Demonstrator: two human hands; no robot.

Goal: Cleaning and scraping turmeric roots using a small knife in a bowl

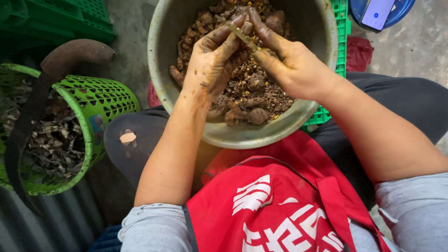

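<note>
A large metal basin point(161, 70) rests on my lap, filled with muddy brown roots point(249, 100) and bits of peel. My left hand point(212, 60) hovers over the roots, its fingers curled around one small root piece that I cannot see clearly. My right hand point(284, 56) grips a thin blade-like tool point(240, 33) that crosses to the left fingers. Both hands are smeared with dark soil and yellow stain. A red apron point(280, 205) covers my front.
A green plastic basket point(100, 100) of dry peelings stands at the left, with a dark belt-like strap point(28, 116) draped over it. Green crates point(60, 18) lie at upper left and behind the basin. A phone point(377, 11) sits on a blue stool at upper right.
</note>
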